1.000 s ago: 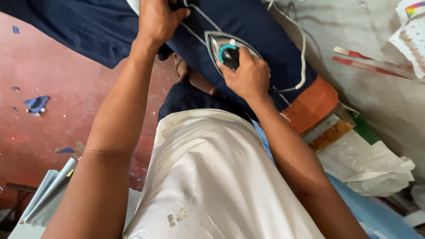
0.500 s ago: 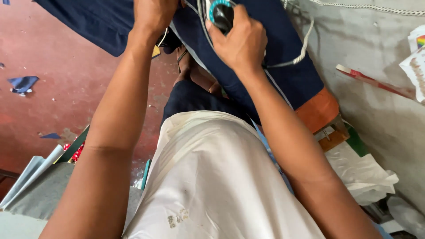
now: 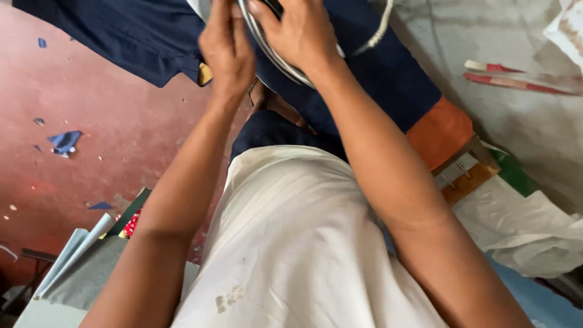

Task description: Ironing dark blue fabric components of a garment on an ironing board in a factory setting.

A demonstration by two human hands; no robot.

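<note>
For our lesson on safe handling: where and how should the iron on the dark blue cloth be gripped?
Probably by its top handle, from above, as the right hand does now. The iron lies sole-down on the dark blue cloth, its metal rim showing below the fingers; the left hand rests beside it.

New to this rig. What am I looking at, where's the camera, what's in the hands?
There is no machine here: a person works with two bare hands, and the single camera sits on their head, looking down past their white shirt.

The right hand grips an electric iron with a shiny metal rim, cut off by the top edge; its pale cord trails right. The left hand rests beside it on a dark navy cloth.

That cloth lies over a padded board with an orange end. Below is a red floor with blue fabric scraps. White plastic sheeting lies at the right.
</note>
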